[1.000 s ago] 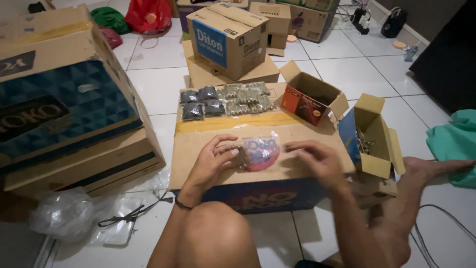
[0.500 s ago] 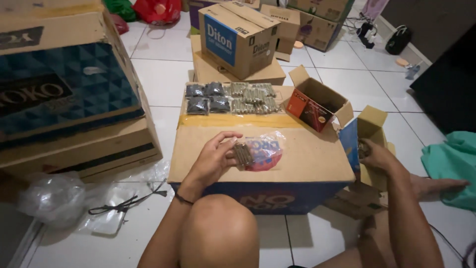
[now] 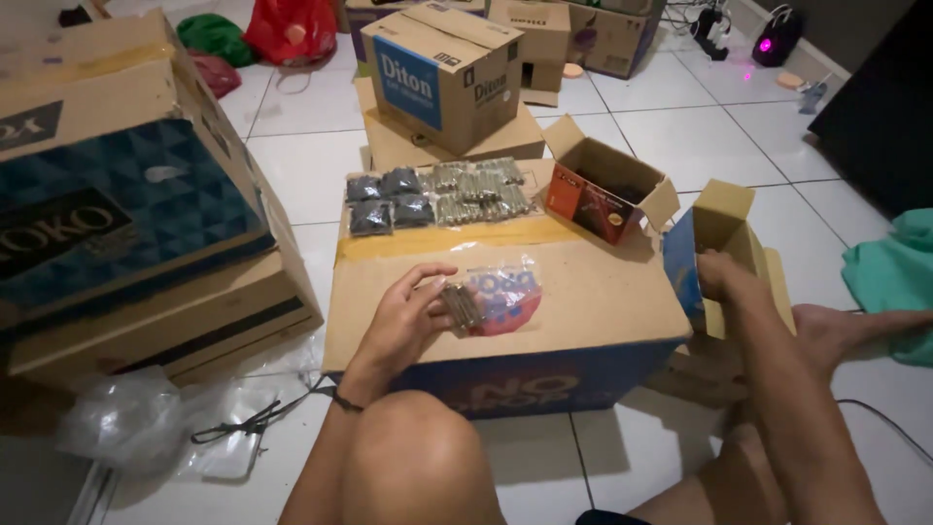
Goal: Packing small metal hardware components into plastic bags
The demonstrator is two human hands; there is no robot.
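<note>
"While the left hand (image 3: 403, 316) rests on the big brown cardboard box (image 3: 603, 292), what does it hold?"

"It holds a small bunch of grey metal screws (image 3: 463, 304). The fingers curl around one end of the bunch, so the hand is partly closed. The bunch lies right on a clear plastic bag with red and blue print (image 3: 503, 297), and that bag lies flat near the front of the big box top."

"And the right hand (image 3: 721, 277)?"

"It is off the right side of the big box. It reaches into a small open cardboard box with a blue side (image 3: 724, 209). The fingers are down inside, so I cannot tell if they are open or closed, or if they hold a thing."

"What else is on the big box?"

"At the back of its top lie little clear packets of dark bits (image 3: 389, 199) and little clear packets of pale screws (image 3: 476, 190), side by side. At the back right corner sits a small open orange box (image 3: 603, 190). A strip of yellow tape (image 3: 457, 238) runs across the top, between the packets and the bag."

"What is left of the big box?"

"A crumpled clear plastic bag (image 3: 121, 423) on the white tile floor (image 3: 292, 170)."
</note>
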